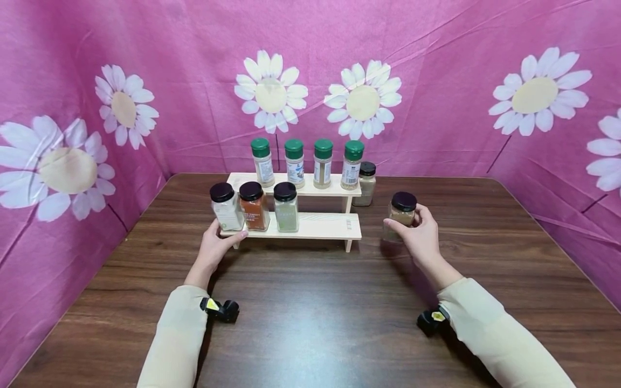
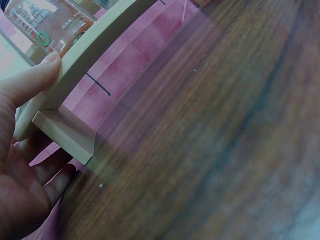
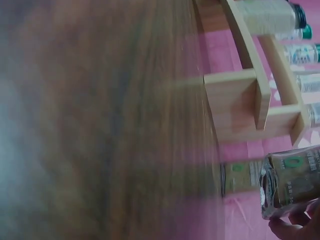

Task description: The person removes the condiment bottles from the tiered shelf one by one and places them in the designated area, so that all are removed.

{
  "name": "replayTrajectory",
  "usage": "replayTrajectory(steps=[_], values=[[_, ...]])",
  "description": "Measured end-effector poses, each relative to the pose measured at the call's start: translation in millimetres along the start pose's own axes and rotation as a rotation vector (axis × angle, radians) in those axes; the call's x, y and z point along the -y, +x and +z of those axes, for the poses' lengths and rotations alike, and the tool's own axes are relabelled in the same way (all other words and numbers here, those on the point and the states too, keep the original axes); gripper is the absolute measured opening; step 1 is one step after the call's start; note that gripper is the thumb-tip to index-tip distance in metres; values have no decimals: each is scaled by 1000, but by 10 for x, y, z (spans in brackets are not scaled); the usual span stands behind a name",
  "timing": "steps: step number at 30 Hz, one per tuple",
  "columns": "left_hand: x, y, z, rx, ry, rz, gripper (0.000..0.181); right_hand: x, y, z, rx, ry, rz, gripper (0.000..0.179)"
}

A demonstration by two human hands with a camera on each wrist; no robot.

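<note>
My left hand (image 1: 215, 247) grips the left end of the rack (image 1: 322, 225); my right hand (image 1: 423, 234) holds a spice jar (image 1: 402, 213) right of the rack. An uneven lift on that end could tip the rack's green-capped bottles (image 1: 322, 166); a slack grip could drop the jar.

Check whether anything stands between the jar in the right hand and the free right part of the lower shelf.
Nothing visible stands between the held jar and that part of the lower shelf; another black-lidded jar stands farther back, outside that path.
</note>
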State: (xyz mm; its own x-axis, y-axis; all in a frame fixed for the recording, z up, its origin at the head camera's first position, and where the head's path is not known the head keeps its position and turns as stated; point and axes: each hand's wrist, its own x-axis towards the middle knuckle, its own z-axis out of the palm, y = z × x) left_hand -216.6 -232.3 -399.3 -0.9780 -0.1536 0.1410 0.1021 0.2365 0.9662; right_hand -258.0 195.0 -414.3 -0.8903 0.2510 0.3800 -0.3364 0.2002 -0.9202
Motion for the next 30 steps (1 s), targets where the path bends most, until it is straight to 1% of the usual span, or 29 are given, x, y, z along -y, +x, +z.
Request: replayTrajectory(steps=[2, 3, 6, 9, 10, 13, 14, 16, 17, 21, 24, 26, 27, 28, 30], values=[[2, -1, 0, -4, 2, 1, 59, 76, 20, 1, 14, 8, 22, 57], [1, -2, 0, -7, 2, 1, 59, 90, 35, 1, 17, 30, 35, 56], [-3, -6, 3, -10, 3, 8, 59, 65, 100, 1, 19, 39, 67, 55], [-3, -4, 5, -10, 9, 19, 59, -97, 209, -4, 0, 47, 72, 57], [-1, -2, 5, -9, 12, 22, 60, -142, 248, -8, 3, 30, 68, 59], [-6, 1, 2, -7, 13, 23, 61, -252, 364, -14, 5, 34, 43, 67], [-13, -1, -1, -5, 9, 22, 61, -279, 400, -14, 7, 41, 40, 67], [-72, -21, -3, -1, 5, 14, 61, -317, 468, -11, 14, 45, 39, 69], [-114, -40, -3, 1, 3, 12, 60, -341, 504, -4, 12, 47, 42, 68], [-107, -37, -10, 2, 4, 9, 61, -441, 660, 28, 2, 46, 58, 64], [-94, -33, -12, -1, 2, 10, 61, -481, 753, 39, 6, 53, 55, 63], [-170, -65, -1, 3, 0, 5, 60, -410, 763, 34, 23, 64, 67, 61], [-202, -78, 5, 3, 4, 4, 59, -337, 752, 34, 29, 66, 78, 60], [-225, -86, 10, 3, 6, 4, 59, -230, 728, 41, 38, 53, 86, 59], [-223, -82, 15, 3, 3, 4, 58, 8, 666, 62, 49, 31, 112, 56]])
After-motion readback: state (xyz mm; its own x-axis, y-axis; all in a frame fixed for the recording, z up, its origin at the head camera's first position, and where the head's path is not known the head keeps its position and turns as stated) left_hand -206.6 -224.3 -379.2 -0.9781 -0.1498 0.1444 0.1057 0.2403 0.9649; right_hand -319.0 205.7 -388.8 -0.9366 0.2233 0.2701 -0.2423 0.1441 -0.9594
